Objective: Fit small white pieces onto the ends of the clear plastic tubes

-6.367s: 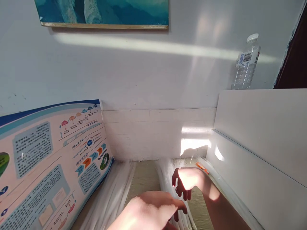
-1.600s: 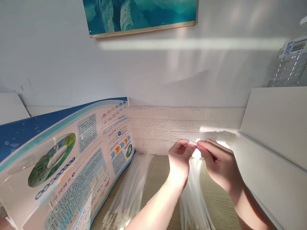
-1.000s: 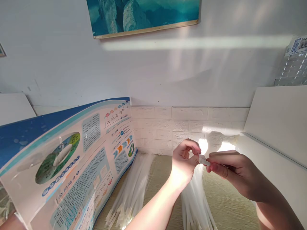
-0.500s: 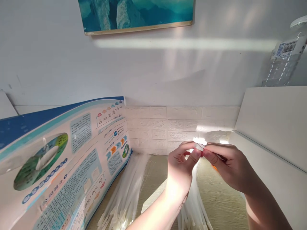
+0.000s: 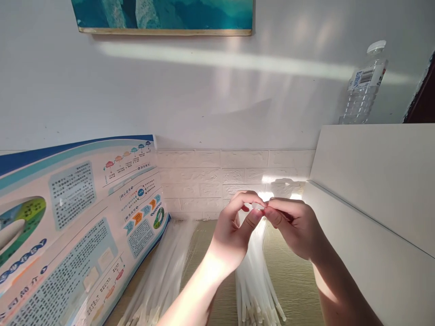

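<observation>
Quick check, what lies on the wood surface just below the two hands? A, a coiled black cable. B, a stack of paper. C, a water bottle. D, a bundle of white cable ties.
D: a bundle of white cable ties fans out on the wood-grain surface beneath the left hand and right hand, which pinch a small white piece.

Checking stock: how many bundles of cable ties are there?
2: one bundle beside the printed board, another bundle below the left hand and right hand pinching a small white piece. More may lie hidden.
</observation>
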{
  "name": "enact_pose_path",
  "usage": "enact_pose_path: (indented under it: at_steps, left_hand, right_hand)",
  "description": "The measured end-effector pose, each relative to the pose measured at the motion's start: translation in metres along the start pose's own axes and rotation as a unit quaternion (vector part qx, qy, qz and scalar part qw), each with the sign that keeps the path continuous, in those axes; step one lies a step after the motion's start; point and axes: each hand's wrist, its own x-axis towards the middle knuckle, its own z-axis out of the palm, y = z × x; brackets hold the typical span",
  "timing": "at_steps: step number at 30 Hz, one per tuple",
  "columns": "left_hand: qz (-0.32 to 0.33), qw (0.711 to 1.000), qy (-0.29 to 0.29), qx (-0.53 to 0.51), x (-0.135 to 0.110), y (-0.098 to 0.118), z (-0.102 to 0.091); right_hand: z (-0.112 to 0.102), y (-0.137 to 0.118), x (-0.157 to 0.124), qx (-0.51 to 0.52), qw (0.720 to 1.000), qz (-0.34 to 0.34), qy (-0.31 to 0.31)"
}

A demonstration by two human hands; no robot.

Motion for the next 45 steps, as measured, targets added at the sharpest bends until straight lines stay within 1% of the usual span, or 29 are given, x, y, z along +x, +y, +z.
enact_pose_path:
  at_steps: [2,4,6,8,12,14,16,18,20,23,26,29,32,34,37,38,39,40,41,42,43,44,45]
  left_hand:
    - [0.011,0.998,-0.009,0.062,0.003,0.003,-0.009]
    - [0.026,0.992,0.007,0.121,0.004,0.006,-0.016]
    - [0.047,0.985,0.025,0.167,0.004,0.01,-0.02]
    - [0.069,0.974,0.031,0.212,0.002,0.013,-0.022]
    - [0.091,0.956,0.002,0.278,-0.001,0.014,-0.026]
    - [0.094,0.952,-0.013,0.292,-0.002,0.011,-0.028]
    - [0.115,0.941,-0.023,0.316,-0.001,0.007,-0.028]
    - [0.164,0.922,-0.019,0.351,0.0,0.002,-0.027]
    - [0.218,0.902,-0.007,0.372,0.001,-0.004,-0.026]
    - [0.289,0.885,0.012,0.364,0.004,-0.012,-0.026]
    - [0.341,0.877,0.028,0.338,0.005,-0.02,-0.027]
    - [0.358,0.881,0.044,0.305,0.006,-0.027,-0.029]
    - [0.37,0.885,0.055,0.278,0.006,-0.029,-0.03]
    - [0.385,0.88,0.07,0.268,0.006,-0.028,-0.031]
    - [0.399,0.869,0.109,0.273,0.008,-0.026,-0.03]
    - [0.4,0.867,0.114,0.275,0.008,-0.026,-0.03]
    - [0.394,0.872,0.12,0.265,0.009,-0.026,-0.029]
    - [0.378,0.886,0.124,0.239,0.009,-0.025,-0.028]
    - [0.348,0.908,0.128,0.196,0.009,-0.025,-0.027]
    - [0.303,0.934,0.13,0.139,0.008,-0.024,-0.025]
    - [0.244,0.958,0.127,0.079,0.007,-0.022,-0.024]
    - [0.18,0.976,0.116,0.03,0.006,-0.02,-0.022]
    - [0.118,0.988,0.099,0.0,0.005,-0.017,-0.021]
  right_hand:
    - [0.005,0.001,0.001,-0.042,0.998,-0.022,0.03]
    - [0.007,0.003,0.002,-0.084,0.995,-0.044,0.037]
    - [0.008,0.004,0.001,-0.137,0.988,-0.064,0.023]
    - [0.006,0.005,0.001,-0.195,0.977,-0.086,0.004]
    - [0.006,0.004,0.0,-0.284,0.952,-0.108,-0.024]
    - [0.008,0.004,0.0,-0.294,0.95,-0.099,-0.031]
    - [0.01,0.006,0.001,-0.253,0.964,-0.07,-0.039]
    - [0.011,0.006,0.001,-0.176,0.983,-0.03,-0.045]
    - [0.011,0.006,0.002,-0.101,0.994,0.004,-0.045]
    - [0.011,0.002,0.002,-0.027,0.998,0.043,-0.042]
    - [0.013,-0.002,0.001,0.041,0.996,0.07,-0.035]
    - [0.019,-0.005,0.0,0.124,0.989,0.084,-0.017]
    - [0.029,-0.01,-0.001,0.209,0.974,0.086,0.001]
    - [0.036,-0.013,0.0,0.277,0.956,0.095,0.003]
    - [0.042,-0.014,0.001,0.378,0.917,0.124,-0.003]
    - [0.043,-0.013,0.001,0.396,0.909,0.131,-0.005]
    - [0.044,-0.013,0.001,0.396,0.908,0.133,-0.003]
    - [0.044,-0.012,0.001,0.377,0.918,0.126,0.006]
    - [0.044,-0.012,0.001,0.337,0.935,0.109,0.021]
    - [0.043,-0.012,0.0,0.283,0.955,0.085,0.04]
    - [0.044,-0.013,0.0,0.221,0.972,0.057,0.063]
    - [0.044,-0.013,0.0,0.158,0.983,0.031,0.087]
    - [0.045,-0.014,-0.001,0.102,0.989,0.009,0.109]
